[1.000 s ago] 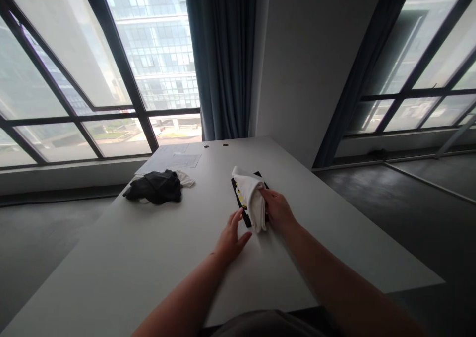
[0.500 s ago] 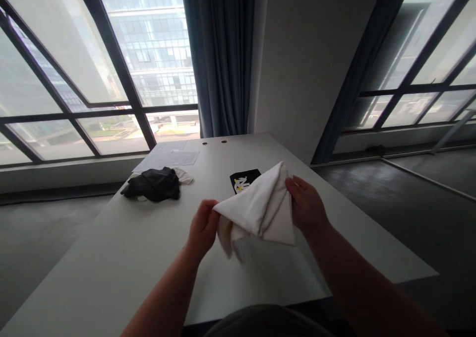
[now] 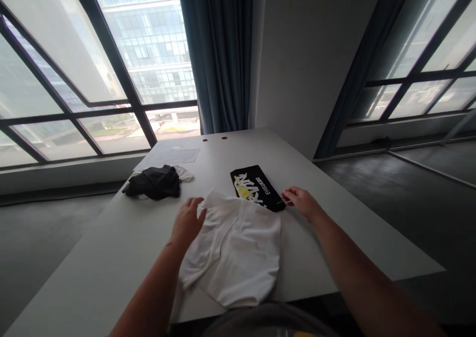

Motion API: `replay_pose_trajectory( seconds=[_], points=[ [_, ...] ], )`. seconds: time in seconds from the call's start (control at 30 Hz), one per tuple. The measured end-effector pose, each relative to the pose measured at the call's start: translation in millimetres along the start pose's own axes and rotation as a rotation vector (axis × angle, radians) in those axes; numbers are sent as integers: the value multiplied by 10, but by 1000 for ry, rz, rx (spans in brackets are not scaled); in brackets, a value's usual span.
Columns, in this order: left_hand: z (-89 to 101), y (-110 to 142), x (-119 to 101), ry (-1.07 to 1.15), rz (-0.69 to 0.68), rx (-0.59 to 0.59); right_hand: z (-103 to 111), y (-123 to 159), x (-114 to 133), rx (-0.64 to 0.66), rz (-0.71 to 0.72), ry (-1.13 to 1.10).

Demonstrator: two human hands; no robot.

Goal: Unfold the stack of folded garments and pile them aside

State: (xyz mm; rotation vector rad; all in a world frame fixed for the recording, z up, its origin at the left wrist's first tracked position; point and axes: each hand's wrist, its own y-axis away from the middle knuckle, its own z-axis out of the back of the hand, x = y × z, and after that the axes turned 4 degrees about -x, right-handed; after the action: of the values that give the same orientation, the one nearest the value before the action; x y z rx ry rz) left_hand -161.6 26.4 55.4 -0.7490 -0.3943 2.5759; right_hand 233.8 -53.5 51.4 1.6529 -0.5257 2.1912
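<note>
Garment of creased white cloth (image 3: 249,255) lay at six o'clock on the pale flat counter (image 3: 119,242); bare left grip (image 3: 188,224) was wide at its ten, bare right grip (image 3: 303,203), at two, unreadable. Smoothing outward seemed best.

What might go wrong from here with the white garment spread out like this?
The white garment reaches close to the near edge of the table, so that end might slip over. Its far side seems to meet or overlap the folded black cloth, so pulling one may drag the other. The right hand, at the black cloth's corner, might nudge it askew.
</note>
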Motion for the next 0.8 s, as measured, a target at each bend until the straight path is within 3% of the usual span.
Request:
replay_pose_trajectory(
  seconds=[0.07, 0.13, 0.23, 0.37, 0.5, 0.63, 0.7, 0.8],
  points=[
    [-212, 278, -112, 36, -117, 253, -93, 222, -142, 22, 149, 207],
    [-364, 494, -224, -37, -118, 368, -223, 473, -220, 136, 360, 353],
    [-422, 602, -281, -175, 24, 321, -445, 766, -290, 374, 584, 478],
    [-204, 404, -145, -242, 187, 324, -655, 887, -389, 459, 613, 756],
    [233, -48, 28, -100, 352, 241, -694, 815, -460, 322, 539, 874],
    [867, -767, 42, 484, 537, 317, -614, 722, -504, 251, 484, 719],
    [1274, -1221, -44, 538, 519, 217, -564, 698, -519, 225, 459, 603],
    [2009, -1898, -287, 574, 421, -145, -518, 693, -532, 192, 453, 453]
  ],
)
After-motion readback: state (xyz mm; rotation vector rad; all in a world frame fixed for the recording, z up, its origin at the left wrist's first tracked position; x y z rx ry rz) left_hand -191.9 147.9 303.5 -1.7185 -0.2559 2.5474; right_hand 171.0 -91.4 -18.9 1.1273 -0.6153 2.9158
